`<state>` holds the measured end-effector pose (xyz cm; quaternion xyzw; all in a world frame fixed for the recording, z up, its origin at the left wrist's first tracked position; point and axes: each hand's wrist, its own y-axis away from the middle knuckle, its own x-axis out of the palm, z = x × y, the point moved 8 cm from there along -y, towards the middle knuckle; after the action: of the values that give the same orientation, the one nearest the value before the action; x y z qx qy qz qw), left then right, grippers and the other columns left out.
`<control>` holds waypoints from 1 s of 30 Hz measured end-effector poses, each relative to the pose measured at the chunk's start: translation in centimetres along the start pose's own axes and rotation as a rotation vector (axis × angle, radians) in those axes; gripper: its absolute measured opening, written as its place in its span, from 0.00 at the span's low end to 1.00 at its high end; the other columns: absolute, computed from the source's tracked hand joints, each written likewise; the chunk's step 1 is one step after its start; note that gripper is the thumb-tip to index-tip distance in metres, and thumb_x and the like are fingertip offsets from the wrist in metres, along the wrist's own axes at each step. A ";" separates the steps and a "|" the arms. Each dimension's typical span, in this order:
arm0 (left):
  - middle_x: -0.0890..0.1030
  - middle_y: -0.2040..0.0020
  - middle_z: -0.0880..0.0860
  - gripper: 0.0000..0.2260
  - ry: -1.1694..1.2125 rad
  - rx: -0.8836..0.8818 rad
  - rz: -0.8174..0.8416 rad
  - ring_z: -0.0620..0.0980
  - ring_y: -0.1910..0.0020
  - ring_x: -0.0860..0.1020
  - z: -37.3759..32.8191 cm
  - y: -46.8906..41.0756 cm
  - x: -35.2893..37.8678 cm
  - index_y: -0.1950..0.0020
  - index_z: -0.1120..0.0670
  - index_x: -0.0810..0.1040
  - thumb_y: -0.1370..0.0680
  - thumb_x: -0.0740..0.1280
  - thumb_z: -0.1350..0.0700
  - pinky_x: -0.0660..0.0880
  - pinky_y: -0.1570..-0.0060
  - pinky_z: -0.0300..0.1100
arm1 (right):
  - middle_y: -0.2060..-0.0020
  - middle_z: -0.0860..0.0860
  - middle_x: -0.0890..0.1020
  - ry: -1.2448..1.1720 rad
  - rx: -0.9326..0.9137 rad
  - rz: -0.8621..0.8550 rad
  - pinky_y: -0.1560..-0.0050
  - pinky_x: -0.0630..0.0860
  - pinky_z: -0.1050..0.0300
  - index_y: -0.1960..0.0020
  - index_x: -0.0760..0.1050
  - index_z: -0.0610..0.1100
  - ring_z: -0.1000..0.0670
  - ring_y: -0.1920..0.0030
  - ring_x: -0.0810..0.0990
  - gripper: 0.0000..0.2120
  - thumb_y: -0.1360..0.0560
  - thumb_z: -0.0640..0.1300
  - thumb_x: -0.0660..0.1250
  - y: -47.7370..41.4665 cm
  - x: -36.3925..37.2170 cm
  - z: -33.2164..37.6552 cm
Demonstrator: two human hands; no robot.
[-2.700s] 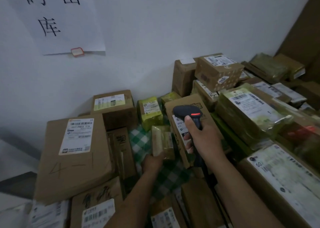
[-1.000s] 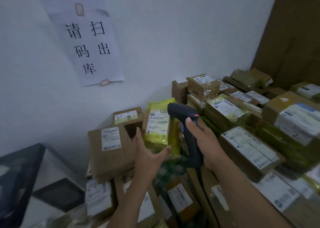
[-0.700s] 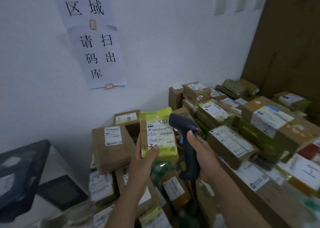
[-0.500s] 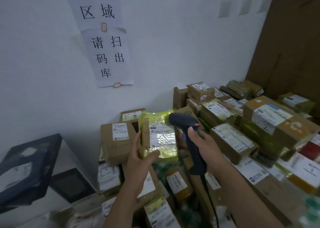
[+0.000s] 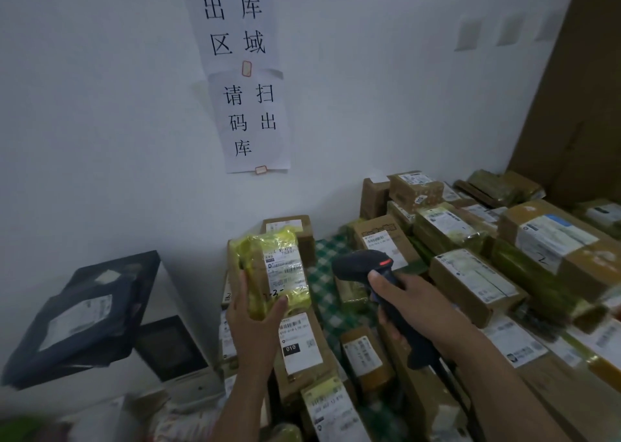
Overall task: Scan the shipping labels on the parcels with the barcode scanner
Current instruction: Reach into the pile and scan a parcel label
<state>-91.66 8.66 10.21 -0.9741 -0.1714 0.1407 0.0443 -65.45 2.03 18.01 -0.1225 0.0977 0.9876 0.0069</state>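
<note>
Hands both full: left hand (image 5: pixel 252 317) around yellow parcel (image 5: pixel 268 266), right hand (image 5: pixel 411 303) around barcode scanner (image 5: pixel 361 266).

Yellow-wrapped parcel (image 5: pixel 268 270), black scanner (image 5: pixel 369 266) with red light, green-white checked cloth (image 5: pixel 331 293), brown boxes (image 5: pixel 470 280).

I have a single view, from a wide-angle camera on the person's head. It looks forward and down along both forearms, close to the left hand (image 5: pixel 255 310) and right hand (image 5: pixel 413 303). Beyond them are stacked parcels (image 5: pixel 470 283), then a white wall (image 5: pixel 100 105) filling the upper frame.
</note>
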 end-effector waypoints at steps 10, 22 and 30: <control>0.70 0.29 0.55 0.42 0.024 0.013 -0.053 0.56 0.33 0.74 -0.9 1.0 -0.4 0.26 0.26 0.55 0.35 0.75 0.38 0.76 0.40 0.61 | 0.70 0.44 0.79 -0.004 0.004 0.051 0.73 0.73 0.59 0.56 0.74 0.39 0.50 0.76 0.75 0.22 0.22 0.60 0.62 0.9 0.2 0.6; 0.66 0.24 0.49 0.38 0.108 -0.041 0.066 0.52 0.32 0.73 -0.1 -0.9 2.5 0.29 0.24 0.56 0.30 0.76 0.43 0.76 0.39 0.59 | 0.69 0.44 0.81 -0.062 -0.006 -0.025 0.73 0.73 0.59 0.52 0.76 0.36 0.48 0.73 0.76 0.24 0.22 0.59 0.63 -1.9 -1.5 -0.1; 0.77 0.33 0.50 0.30 0.178 -0.282 0.264 0.53 0.42 0.80 2.6 -5.3 10.6 0.24 0.41 0.64 0.23 0.71 0.50 0.78 0.42 0.54 | 0.68 0.42 0.80 -0.258 0.083 -0.284 0.72 0.74 0.57 0.53 0.76 0.38 0.46 0.74 0.76 0.23 0.22 0.59 0.63 -10.0 -6.9 -2.4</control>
<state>-84.54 17.43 5.72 -0.9932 -0.0556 0.0335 -0.0965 -57.80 11.41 15.46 -0.0071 0.1182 0.9793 0.1639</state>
